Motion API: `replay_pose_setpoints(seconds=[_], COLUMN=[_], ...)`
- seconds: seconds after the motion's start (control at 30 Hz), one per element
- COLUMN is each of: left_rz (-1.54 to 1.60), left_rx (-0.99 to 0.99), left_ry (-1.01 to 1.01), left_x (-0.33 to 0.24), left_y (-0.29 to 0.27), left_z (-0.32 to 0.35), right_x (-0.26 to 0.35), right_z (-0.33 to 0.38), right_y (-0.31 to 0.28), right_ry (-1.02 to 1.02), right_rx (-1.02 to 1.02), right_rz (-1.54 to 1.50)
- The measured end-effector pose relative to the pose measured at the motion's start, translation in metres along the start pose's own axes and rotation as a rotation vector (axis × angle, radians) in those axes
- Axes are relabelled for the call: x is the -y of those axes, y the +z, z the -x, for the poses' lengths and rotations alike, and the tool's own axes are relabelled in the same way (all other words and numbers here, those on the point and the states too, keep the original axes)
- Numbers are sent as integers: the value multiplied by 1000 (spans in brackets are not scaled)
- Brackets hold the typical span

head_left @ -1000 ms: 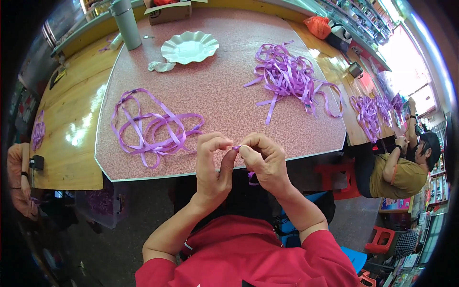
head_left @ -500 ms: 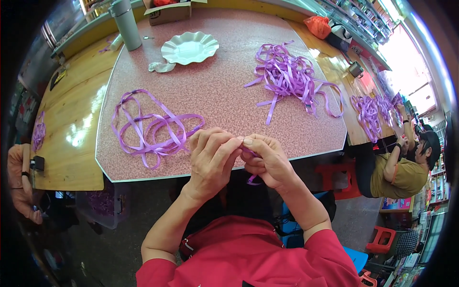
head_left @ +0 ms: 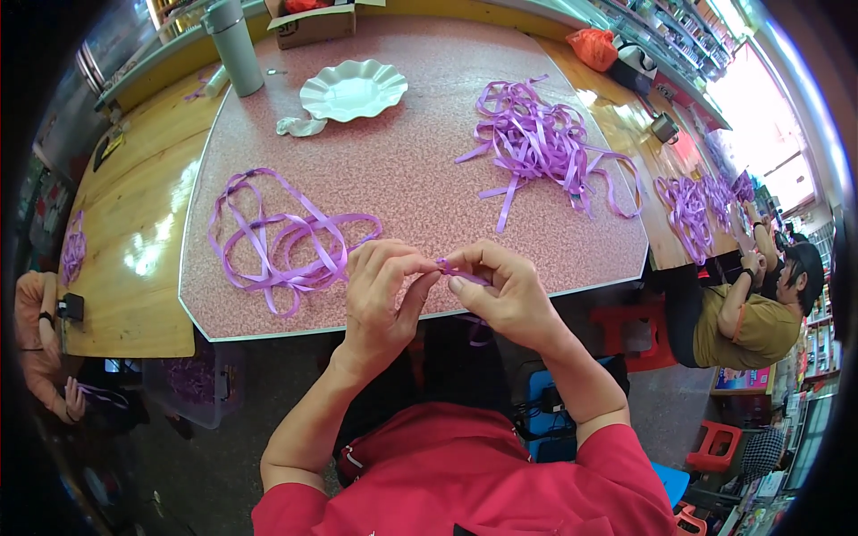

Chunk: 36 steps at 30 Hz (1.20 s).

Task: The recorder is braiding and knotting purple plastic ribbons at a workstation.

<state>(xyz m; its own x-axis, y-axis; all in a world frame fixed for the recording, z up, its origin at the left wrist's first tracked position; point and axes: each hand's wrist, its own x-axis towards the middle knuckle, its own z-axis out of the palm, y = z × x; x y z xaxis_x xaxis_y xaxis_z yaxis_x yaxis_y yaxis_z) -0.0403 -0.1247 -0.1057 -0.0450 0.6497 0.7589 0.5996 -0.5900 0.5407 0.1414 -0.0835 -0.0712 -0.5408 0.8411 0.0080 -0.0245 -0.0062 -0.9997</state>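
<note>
My left hand [head_left: 384, 290] pinches one end of a purple ribbon [head_left: 468, 277] between thumb and forefinger, over the table's near edge. Facing it, my right hand [head_left: 505, 290] grips the same ribbon, with a small dark purple knot or fold showing between the fingertips. Part of the ribbon hangs below my right hand, in front of my lap. Just left of my left hand, loose loops of purple ribbon [head_left: 255, 237] lie on the speckled pink tabletop [head_left: 420, 179]. A larger tangled heap of purple ribbons [head_left: 536, 134] rests farther off to the right.
A scalloped white dish [head_left: 353, 89], crumpled tissue [head_left: 300, 127], grey-green flask [head_left: 235, 49] and cardboard box [head_left: 313, 27] stand toward the back. Co-workers sit at left [head_left: 40, 339] and right [head_left: 760, 313]. A red stool [head_left: 639, 335] and a plastic bin [head_left: 192, 389] flank me below.
My fingertips have moved slightly apart, and the small knot or fold in the ribbon now shows between them. My right thumb has shifted down. The left co-worker's hands have moved.
</note>
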Motion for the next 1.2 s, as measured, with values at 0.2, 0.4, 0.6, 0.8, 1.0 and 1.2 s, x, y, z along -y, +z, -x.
replay_pose_setpoints(seconds=[0.2, 0.4, 0.6, 0.8, 1.0, 1.2], left_rz=[86, 194, 346, 389, 379, 381], left_rx=[41, 85, 186, 208, 208, 190], left_ry=[-114, -147, -293, -362, -376, -365], left_x=[1, -3, -10, -14, -18, -16], left_y=[2, 0, -3, -1, 2, 4], left_z=[3, 4, 4, 9, 8, 11], right_x=[11, 22, 22, 24, 20, 26], right_z=[-1, 3, 4, 7, 9, 10], right_y=[1, -1, -14, -17, -13, -11], right_ry=[-421, -303, -299, -3, -159, -227], right_rx=[-98, -87, 0, 64, -11, -27], right_rz=[644, 686, 652, 390, 479, 604])
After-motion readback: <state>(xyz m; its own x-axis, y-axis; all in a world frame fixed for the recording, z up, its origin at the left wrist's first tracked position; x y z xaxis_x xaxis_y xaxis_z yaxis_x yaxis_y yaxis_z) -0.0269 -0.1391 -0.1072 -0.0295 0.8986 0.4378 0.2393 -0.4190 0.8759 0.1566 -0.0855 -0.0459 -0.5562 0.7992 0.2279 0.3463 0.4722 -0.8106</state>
